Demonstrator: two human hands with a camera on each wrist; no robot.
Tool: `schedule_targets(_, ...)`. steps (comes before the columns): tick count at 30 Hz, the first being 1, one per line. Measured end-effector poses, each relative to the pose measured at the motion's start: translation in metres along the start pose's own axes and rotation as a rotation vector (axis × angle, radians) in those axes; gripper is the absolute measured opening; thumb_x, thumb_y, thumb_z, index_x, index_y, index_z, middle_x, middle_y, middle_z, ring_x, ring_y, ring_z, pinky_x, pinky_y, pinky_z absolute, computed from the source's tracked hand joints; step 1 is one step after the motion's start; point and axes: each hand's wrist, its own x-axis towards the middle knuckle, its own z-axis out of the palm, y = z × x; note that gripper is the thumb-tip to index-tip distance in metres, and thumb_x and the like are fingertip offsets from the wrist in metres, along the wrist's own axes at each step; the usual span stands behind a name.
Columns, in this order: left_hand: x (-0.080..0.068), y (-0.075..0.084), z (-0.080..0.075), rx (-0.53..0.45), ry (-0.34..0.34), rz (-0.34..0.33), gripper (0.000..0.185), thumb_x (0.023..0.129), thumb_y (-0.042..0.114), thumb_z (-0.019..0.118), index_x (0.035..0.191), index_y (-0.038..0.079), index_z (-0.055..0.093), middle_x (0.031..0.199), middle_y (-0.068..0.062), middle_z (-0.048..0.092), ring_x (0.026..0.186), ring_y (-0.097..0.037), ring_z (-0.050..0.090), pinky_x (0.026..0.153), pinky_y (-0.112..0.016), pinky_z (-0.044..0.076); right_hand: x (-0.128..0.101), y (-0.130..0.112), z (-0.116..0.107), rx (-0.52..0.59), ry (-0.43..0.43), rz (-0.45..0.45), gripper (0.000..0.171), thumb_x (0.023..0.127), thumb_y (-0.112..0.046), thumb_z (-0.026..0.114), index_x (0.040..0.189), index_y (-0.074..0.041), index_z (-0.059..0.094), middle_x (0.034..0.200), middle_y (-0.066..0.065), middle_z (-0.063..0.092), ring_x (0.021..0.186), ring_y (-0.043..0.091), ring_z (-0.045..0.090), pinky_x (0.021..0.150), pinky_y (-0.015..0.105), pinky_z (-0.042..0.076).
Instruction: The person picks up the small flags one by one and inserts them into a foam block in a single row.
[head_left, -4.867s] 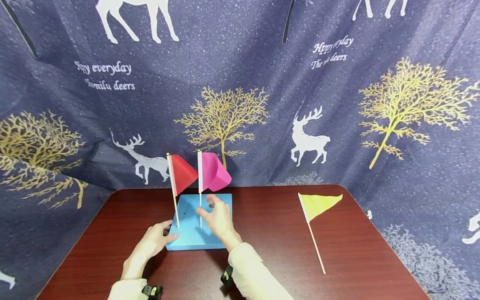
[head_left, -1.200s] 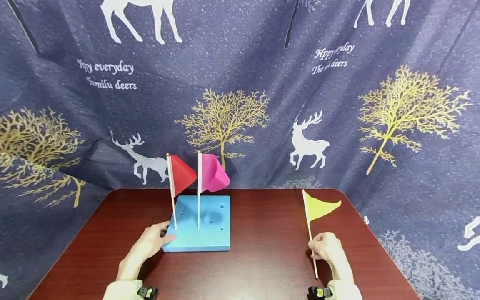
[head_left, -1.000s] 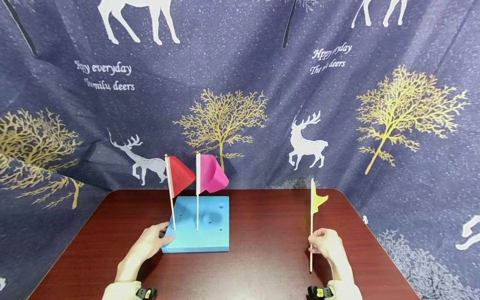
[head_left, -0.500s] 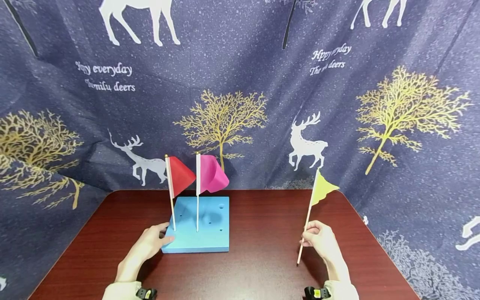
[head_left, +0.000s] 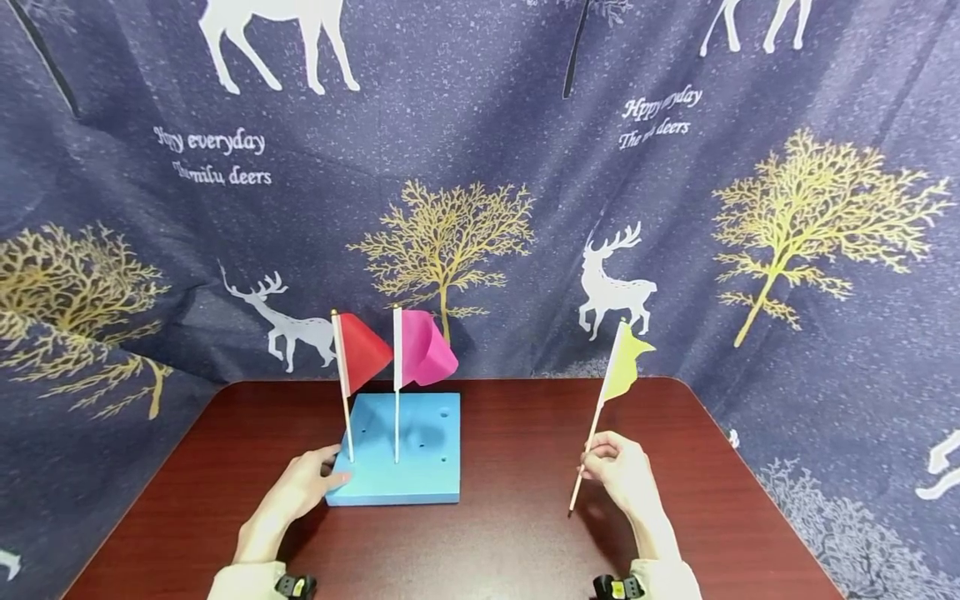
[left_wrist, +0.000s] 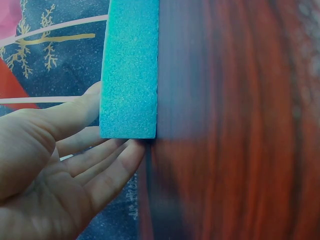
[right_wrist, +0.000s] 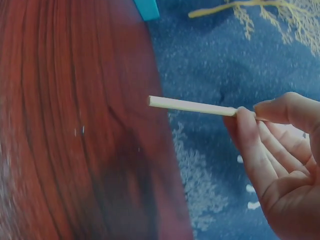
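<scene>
My left hand (head_left: 300, 483) holds the left front corner of a blue foam board (head_left: 420, 485), thumb on top and fingers against its side, as the left wrist view shows. A red flag (head_left: 363, 354) and a pink flag (head_left: 423, 352) stand upright in the board, the red one leaning slightly left. To the right of the board, my right hand (head_left: 622, 477) pinches the stick of a yellow flag (head_left: 621, 373) between thumb and fingers. That flag is raised and tilted, cloth end up. In the right wrist view the bare lower stick (right_wrist: 190, 106) points away from the fingers.
Several small holes show in the board's top, on its right half and behind the red flag's stick. The brown wooden table (head_left: 517, 517) carries everything. Directly behind it hangs a dark blue cloth (head_left: 510, 275) printed with deer and trees.
The right hand has gone from beside the pink flag to the yellow flag, lifted it off the table and brought it leftward, turning the stick's lower end left. The left hand stays put.
</scene>
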Motion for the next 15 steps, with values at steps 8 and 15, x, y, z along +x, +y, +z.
schedule_targets(8,0.000,0.001,0.002,-0.015,0.005,-0.003,0.062,0.088,0.018,0.074,0.135,-0.012,0.049,0.115,-0.021,0.063,0.095,-0.030,0.063,0.074,-0.040,0.053,0.002,-0.012,0.018,-0.123,0.028,-0.043,0.013,0.079,0.008,0.068,0.089,0.000,0.067,0.075,0.013,0.069,0.063,0.024,0.069,0.062,0.034,0.057)
schedule_targets(15,-0.002,0.002,-0.001,-0.013,-0.001,-0.010,0.062,0.088,0.018,0.074,0.135,-0.013,0.048,0.116,-0.021,0.063,0.096,-0.030,0.063,0.074,-0.040,0.053,0.008,-0.019,0.040,-0.151,0.019,-0.111,0.011,0.079,0.006,0.072,0.087,-0.001,0.067,0.073,0.009,0.069,0.062,0.025,0.068,0.058,0.024,0.052)
